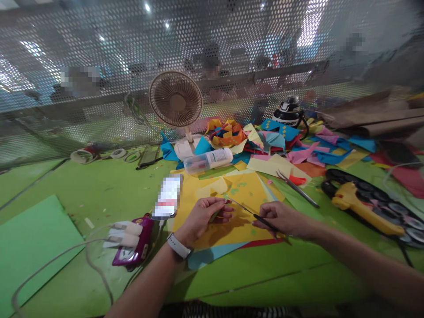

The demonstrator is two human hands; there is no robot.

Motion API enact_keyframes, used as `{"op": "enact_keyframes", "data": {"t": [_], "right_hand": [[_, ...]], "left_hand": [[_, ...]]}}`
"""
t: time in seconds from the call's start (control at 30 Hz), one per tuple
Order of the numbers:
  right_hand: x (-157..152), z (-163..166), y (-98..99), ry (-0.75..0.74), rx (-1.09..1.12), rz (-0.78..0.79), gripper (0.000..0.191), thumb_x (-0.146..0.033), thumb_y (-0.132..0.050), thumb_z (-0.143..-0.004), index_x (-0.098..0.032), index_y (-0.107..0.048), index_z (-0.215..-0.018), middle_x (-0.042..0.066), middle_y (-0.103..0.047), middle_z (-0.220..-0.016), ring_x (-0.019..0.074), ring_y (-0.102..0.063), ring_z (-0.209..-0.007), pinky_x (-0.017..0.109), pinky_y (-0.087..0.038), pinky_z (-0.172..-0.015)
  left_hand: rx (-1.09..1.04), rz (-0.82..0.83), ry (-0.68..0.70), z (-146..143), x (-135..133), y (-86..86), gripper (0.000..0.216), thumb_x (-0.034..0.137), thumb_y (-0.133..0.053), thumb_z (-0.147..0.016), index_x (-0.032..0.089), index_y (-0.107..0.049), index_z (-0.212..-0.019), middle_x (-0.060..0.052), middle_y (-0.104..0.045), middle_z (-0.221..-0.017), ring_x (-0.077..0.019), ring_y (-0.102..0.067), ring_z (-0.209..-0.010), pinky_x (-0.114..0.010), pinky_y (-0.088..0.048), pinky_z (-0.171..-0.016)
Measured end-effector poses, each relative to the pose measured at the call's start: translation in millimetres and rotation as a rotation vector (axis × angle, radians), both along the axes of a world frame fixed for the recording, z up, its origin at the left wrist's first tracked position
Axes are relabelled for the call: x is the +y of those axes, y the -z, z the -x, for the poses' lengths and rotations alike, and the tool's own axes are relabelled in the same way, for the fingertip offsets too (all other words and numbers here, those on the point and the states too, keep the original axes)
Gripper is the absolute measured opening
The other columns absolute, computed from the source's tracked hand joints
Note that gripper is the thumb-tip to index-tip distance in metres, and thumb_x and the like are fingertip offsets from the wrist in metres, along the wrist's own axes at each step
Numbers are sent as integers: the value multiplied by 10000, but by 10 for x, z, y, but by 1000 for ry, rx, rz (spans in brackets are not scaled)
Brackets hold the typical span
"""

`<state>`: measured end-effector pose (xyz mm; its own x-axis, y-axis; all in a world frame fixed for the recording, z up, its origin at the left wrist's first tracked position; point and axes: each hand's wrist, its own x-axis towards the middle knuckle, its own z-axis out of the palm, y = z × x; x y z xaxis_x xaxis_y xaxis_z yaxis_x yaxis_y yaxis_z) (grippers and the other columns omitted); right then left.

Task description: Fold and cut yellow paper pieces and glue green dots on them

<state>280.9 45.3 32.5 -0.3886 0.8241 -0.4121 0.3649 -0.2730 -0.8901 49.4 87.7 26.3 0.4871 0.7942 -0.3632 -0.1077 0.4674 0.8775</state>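
My left hand [205,216] is closed in a pinch on a small scrap of paper [215,215], too small to make out well, above a yellow paper sheet [243,190]. A white watch sits on that wrist. My right hand [281,217] grips long thin tweezers [245,208]. Their tip points left and meets the pinched scrap near my left fingers. Both hands hover over stacked yellow, blue and red sheets on the green table [99,190].
A small fan [175,99] stands behind, with a lying glue bottle [208,160] before it. A heap of coloured paper [298,145], scissors [298,189], a yellow glue gun [362,207] on a black tray fill the right. A phone [168,196], power bank [134,240] and cables lie left.
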Motion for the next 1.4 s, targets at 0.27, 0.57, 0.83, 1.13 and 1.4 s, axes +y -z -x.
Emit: {"op": "enact_keyframes", "data": {"t": [0.27, 0.57, 0.83, 1.13, 1.4], "right_hand": [[1, -25, 23, -28, -28, 11, 406, -537, -631, -666, -166, -468, -667, -47, -521, -419, 37, -319, -333, 173, -164, -344], [-23, 16, -54, -30, 4, 9, 410, -512, -670, -631, -157, -466, -654, -51, -516, -458, 38, -382, -354, 166, -227, -342], [-18, 1, -40, -39, 3, 3, 418, -529, -664, -628, -156, -480, -669, -46, -530, -471, 51, -424, -374, 170, -260, -352], [-16, 4, -54, -35, 9, -1, 421, -530, -666, -623, -158, -473, -659, -46, -524, -472, 49, -416, -377, 173, -257, -359], [-18, 9, -39, -21, 18, -9, 396, -494, -673, -632, -158, -465, -649, -54, -516, -465, 45, -410, -381, 168, -257, -367]], "left_hand": [[-14, -8, -36, -4, -9, -18, 235, 300, -630, -765, 121, -642, -915, -96, -702, -839, -121, -643, -641, -257, -517, -649], [-8, -8, -31, -23, -27, -48, 229, 291, -643, -753, 115, -642, -900, -94, -701, -823, -121, -637, -629, -258, -513, -632], [-8, -4, -22, -29, -30, -69, 228, 294, -656, -739, 117, -637, -883, -89, -700, -817, -123, -637, -629, -259, -513, -630], [-14, -5, -20, -25, -25, -52, 218, 287, -652, -743, 120, -636, -881, -88, -701, -816, -124, -639, -630, -263, -515, -631], [-12, -16, -11, -24, -23, -39, 202, 295, -638, -759, 127, -636, -872, -80, -700, -823, -118, -639, -647, -249, -517, -630]]}}
